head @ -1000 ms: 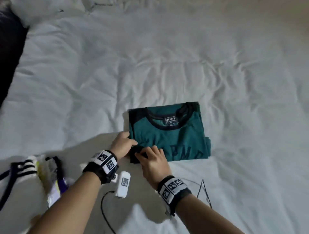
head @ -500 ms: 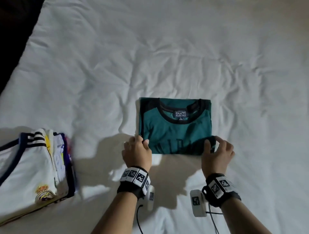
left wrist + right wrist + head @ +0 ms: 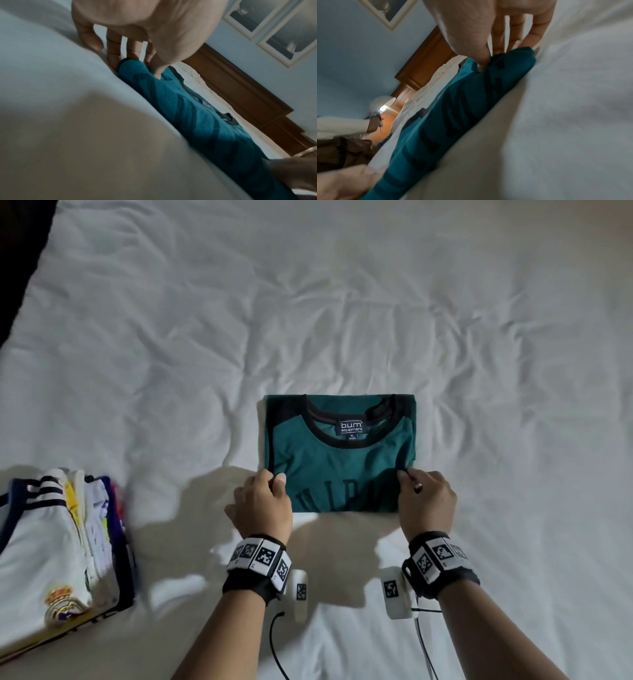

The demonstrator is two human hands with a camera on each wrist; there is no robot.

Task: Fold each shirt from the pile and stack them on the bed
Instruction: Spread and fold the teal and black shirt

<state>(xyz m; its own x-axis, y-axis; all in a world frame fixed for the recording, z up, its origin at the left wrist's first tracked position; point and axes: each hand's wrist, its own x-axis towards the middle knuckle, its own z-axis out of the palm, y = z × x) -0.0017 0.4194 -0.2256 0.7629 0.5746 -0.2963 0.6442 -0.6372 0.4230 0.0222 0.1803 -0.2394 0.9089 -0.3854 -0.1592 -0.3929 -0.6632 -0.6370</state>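
Note:
A teal shirt point(image 3: 342, 460) with black collar and sleeves lies folded into a square on the white bed sheet point(image 3: 308, 320), neck label up. My left hand point(image 3: 265, 498) pinches its near left edge, thumb on top and fingers slipped under. My right hand point(image 3: 423, 496) pinches the near right edge the same way. The left wrist view shows my left fingers point(image 3: 113, 54) under the teal shirt point(image 3: 197, 115) and the thumb pressing on top. In the right wrist view my right thumb presses into the teal shirt point(image 3: 453, 108) with the fingers point(image 3: 513, 33) behind its edge.
A stack of folded shirts point(image 3: 51, 559), white with dark and yellow trims, sits at the left near edge of the bed. Cables point(image 3: 277, 645) hang from my wrist units. A wooden headboard point(image 3: 240, 94) and framed pictures point(image 3: 274, 27) are beyond the bed. Dark floor point(image 3: 17, 251) lies far left.
My hands went from working together at the shirt's near left corner to opposite sides, and now each pinches a near edge. The view has shifted left, bringing the stack in.

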